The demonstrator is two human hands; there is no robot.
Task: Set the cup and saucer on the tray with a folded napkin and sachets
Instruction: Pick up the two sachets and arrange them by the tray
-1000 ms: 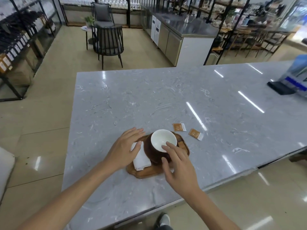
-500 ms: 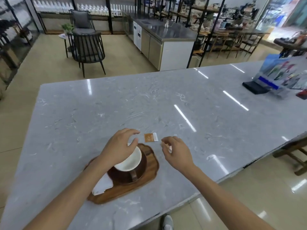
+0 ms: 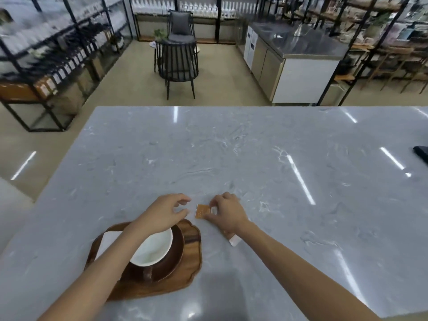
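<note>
A wooden tray [image 3: 187,272] lies on the grey marble table near its front edge. On it a brown saucer [image 3: 177,253] carries a brown cup with a white inside [image 3: 155,250], handle toward me. A folded white napkin [image 3: 107,240] rests on the tray's left part, partly under my forearm. My left hand [image 3: 164,212] hovers over the cup's far rim, fingers curled apart, holding nothing. My right hand [image 3: 225,213] pinches the white end of an orange sachet [image 3: 201,211] lying on the table just beyond the tray. A second sachet's white end [image 3: 234,240] sticks out under my right wrist.
The marble top [image 3: 254,158] stretches far and right. A black object [image 3: 422,154] sits at the right edge. Beyond the table stand a dark chair [image 3: 177,59], a steel counter [image 3: 301,49] and shelving.
My right hand has moved left and closed its fingers on the orange sachet. My left hand has lifted off the cup's rim and reached toward the same sachet. The view has shifted.
</note>
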